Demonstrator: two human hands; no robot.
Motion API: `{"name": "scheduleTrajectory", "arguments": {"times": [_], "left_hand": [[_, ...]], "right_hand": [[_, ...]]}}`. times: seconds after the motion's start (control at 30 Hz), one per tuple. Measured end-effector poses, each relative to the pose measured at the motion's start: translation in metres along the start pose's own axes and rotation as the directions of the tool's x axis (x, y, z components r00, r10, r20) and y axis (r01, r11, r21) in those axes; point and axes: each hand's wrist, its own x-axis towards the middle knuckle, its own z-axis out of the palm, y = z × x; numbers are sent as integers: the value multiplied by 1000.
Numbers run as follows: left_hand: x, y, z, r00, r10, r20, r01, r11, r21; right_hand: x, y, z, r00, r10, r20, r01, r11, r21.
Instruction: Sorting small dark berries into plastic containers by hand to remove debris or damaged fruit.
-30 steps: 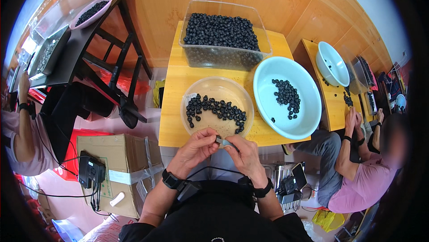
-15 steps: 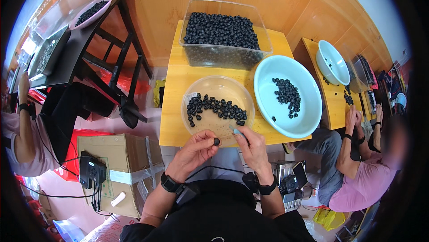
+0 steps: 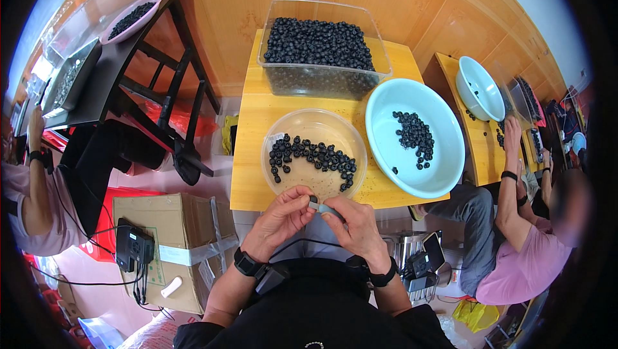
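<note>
In front of my body, at the near edge of the table [image 3: 248, 181], my left hand [image 3: 282, 220] pinches a small black round part [image 3: 313, 199]. My right hand [image 3: 355, 225] grips a small tool with a light blue-grey handle [image 3: 327, 210], held against that part. The tool's working end is too small to make out. Just beyond my hands lies a shallow clear round tray [image 3: 290, 188] with a curved band of similar black parts [image 3: 315, 154] in it. To its right stands a light blue basin [image 3: 383, 146] holding a cluster of the same parts [image 3: 414, 135].
A clear box [image 3: 309, 82] full of black parts stands at the table's back. A cardboard box [image 3: 151, 210] is on my left, below a dark table [image 3: 122, 69] with a pink bowl [image 3: 132, 20]. On the right, a person in pink [image 3: 515, 272] reaches over another table.
My right hand has moved left, bringing the tool against the black part in my left hand. The person on the right has stretched an arm forward.
</note>
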Motion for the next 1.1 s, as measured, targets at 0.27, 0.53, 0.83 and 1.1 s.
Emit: {"name": "scheduleTrajectory", "arguments": {"times": [0.27,0.53,0.83,1.1], "left_hand": [[-1,-1,-2,998,-51,27,52,998,-31],[-1,-8,-5,999,-33,-28,36,990,133],[0,-3,-2,987,8,-158,49,935,353],[11,10,-15,945,292,-149,-89,666,740]], "right_hand": [[0,6,1,999,16,-40,-17,1000,-2],[0,4,7,996,-6,-86,10,999,48],[2,23,-29,968,88,-236,-127,980,-155],[12,49,-61,749,84,-658,-234,962,-144]]}}
